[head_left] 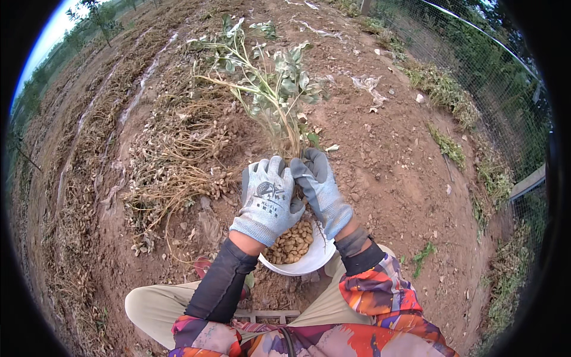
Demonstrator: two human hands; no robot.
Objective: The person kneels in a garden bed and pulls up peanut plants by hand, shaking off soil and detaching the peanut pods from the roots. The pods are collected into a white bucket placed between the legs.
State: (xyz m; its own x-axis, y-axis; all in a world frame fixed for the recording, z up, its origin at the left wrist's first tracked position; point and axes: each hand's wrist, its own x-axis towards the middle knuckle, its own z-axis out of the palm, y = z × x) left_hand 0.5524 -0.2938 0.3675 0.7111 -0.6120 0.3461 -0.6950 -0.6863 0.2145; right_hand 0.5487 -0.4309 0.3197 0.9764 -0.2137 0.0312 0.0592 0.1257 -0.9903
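A leafy green peanut plant (276,98) stands up in front of me, its stems gathered at my hands. My right hand (321,189), in a grey-blue work glove, is closed round the base of the stems. Beside it my left hand (266,196), in a matching glove, is closed at the plant's lower end, its thumb pointing toward the right hand. The roots and any pods between the gloves are mostly hidden. Right below the hands is a white bucket (318,260) with many loose peanuts (291,243) in it, between my knees.
Pulled, drying peanut plants (178,154) lie heaped to the left. Strips of plastic film (143,77) run along the rows. Brown soil (386,178) stretches to the right, up to weeds and a wire mesh fence (476,65). A slatted piece (267,315) shows between my legs.
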